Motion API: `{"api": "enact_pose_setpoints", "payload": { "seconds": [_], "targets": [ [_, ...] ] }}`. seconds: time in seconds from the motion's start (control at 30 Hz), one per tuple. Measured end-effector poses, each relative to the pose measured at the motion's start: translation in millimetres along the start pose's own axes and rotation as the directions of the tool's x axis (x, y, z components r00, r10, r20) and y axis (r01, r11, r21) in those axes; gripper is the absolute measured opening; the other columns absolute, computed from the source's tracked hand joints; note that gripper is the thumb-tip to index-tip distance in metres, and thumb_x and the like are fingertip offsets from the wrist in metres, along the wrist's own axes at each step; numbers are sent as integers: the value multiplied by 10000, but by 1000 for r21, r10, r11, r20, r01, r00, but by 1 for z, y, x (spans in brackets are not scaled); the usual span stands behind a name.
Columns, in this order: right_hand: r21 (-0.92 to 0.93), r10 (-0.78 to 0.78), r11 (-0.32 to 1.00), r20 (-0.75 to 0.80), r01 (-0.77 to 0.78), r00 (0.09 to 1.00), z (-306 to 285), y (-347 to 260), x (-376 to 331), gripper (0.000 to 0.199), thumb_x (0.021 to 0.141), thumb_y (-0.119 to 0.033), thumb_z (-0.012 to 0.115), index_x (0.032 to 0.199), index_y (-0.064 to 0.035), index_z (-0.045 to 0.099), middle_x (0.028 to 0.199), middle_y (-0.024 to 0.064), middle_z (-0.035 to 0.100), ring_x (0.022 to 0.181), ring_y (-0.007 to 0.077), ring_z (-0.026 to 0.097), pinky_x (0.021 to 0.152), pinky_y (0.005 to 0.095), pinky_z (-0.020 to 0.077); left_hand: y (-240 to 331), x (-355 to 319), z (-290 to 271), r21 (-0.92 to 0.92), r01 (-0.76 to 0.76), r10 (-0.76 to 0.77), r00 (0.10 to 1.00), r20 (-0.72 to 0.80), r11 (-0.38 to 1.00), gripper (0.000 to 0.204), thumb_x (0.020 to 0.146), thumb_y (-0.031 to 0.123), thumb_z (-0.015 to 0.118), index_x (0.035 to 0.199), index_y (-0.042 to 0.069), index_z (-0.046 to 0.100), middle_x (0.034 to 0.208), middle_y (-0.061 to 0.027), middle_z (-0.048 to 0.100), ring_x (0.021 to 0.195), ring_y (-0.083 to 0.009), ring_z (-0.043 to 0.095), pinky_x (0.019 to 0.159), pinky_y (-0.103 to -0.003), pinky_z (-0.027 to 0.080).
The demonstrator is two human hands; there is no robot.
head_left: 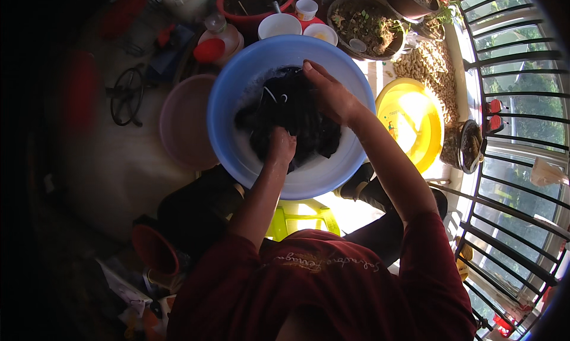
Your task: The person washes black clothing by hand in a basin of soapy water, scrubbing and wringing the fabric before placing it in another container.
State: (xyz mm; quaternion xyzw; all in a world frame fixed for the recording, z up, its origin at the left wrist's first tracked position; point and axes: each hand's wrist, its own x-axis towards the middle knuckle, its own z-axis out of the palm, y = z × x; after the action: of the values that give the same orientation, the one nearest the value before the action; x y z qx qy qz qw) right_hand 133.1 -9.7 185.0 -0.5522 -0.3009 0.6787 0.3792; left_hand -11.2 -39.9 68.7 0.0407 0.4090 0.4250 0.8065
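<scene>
A dark, wet piece of clothing [303, 112] with a short white cord lies bunched in a large blue basin [222, 127] holding sudsy water. My left hand [284, 142] reaches into the middle of the cloth and is closed on its folds, which cover most of the fingers. Against the garment's right side rests my right hand [332, 97], its fingers stretched toward the far side. The undersides of those fingers are hidden. Both forearms come over the basin's near rim.
A pinkish basin [184, 124] stands left of the blue one, a yellow basin [424, 127] to its right. Beyond sit white bowls [279, 26], a red pot [255, 20] and planters [365, 23]. Under the near rim is a green stool [303, 213]. Railings [516, 103] line the right.
</scene>
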Motion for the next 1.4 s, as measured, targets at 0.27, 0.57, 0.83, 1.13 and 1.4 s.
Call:
{"api": "enact_pose_setpoints", "payload": {
  "seconds": [0.27,0.57,0.83,1.13,1.4],
  "targets": [
    [-792,-672,467,-27,394,740,35,36,-53,980,637,-236,804,1433,-127,242,1404,203,314,1232,401,422,1018,422,383,58,-48,53,183,42,-110,919,378,982,470,969,298,324,1361,49,398,1367,-78,448,1266,-225,411,1080,-387,305],
    [-746,-772,329,140,579,619,31,-39,-63,632,629,-65,749,1209,-187,530,1177,129,515,1042,344,559,846,402,486,128,-79,75,655,-236,-213,822,529,718,388,942,291,470,1239,53,543,1170,-102,590,1070,-176,576,834,-310,471],
    [-786,-563,510,2,349,827,9,98,8,533,663,22,595,1148,-200,594,1212,78,510,1050,308,571,842,408,495,106,3,-8,705,-460,-59,856,513,-540,825,702,184,756,1411,146,335,1482,-130,261,1345,-333,282,1079,-419,300],
    [-883,-231,470,-119,3,966,-1,182,66,711,634,-81,656,1297,-176,416,1389,153,360,1045,411,554,831,468,502,22,72,-59,669,-430,-177,893,413,-606,1195,565,356,847,1479,179,99,1514,-116,193,1379,-360,207,1077,-520,277],
    [-953,111,294,-45,-76,993,-56,239,156,648,755,-205,615,1346,-70,387,1368,220,405,1154,386,514,928,438,455,7,117,-81,634,-236,-168,972,166,-737,737,662,431,736,1287,107,518,1289,-236,498,1176,-375,498,1047,-433,335]
  ]
}}
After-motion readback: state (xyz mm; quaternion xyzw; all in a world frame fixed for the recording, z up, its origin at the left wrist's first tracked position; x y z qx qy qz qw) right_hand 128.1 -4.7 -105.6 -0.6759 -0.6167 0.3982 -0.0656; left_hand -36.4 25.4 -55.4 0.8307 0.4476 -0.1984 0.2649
